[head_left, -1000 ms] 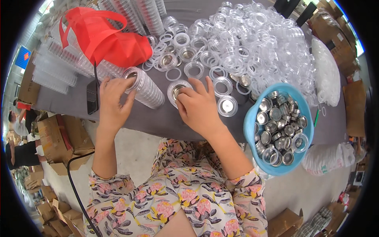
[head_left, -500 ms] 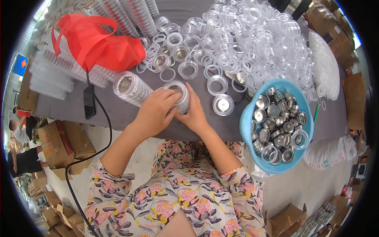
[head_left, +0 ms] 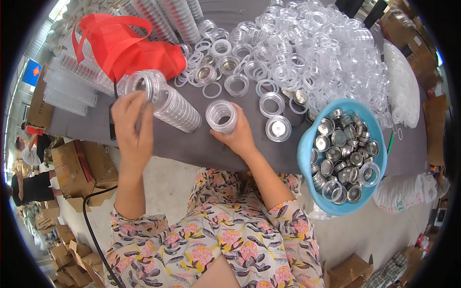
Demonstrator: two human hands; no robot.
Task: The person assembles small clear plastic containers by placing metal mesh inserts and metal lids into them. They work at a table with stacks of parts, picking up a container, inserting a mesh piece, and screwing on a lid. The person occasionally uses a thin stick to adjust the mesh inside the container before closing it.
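My right hand (head_left: 238, 137) is wrapped round a short stack of clear plastic ring cases (head_left: 221, 116), its round opening facing up. To the left, my left hand (head_left: 133, 126) is at the far end of a long leaning stack of clear round cases (head_left: 178, 110). Its fingers, slightly blurred, pinch a clear round case (head_left: 152, 82) with metal showing inside, against that stack's end. Right of my right hand sit a clear ring case (head_left: 272, 104) and a clear case with a silver metal disc (head_left: 278, 128).
A blue basin (head_left: 303, 165) of silver metal tins overhangs the table's right front edge. A large heap of clear rings (head_left: 326, 57) covers the back right. A red fabric bag (head_left: 120, 50) lies back left, near tall clear stacks (head_left: 180, 19). A black cable (head_left: 89, 218) hangs at the left.
My left hand has left the short stack and moved left to the end of the long stack. My right hand keeps the short stack, whose open top now shows. The view has shifted slightly.
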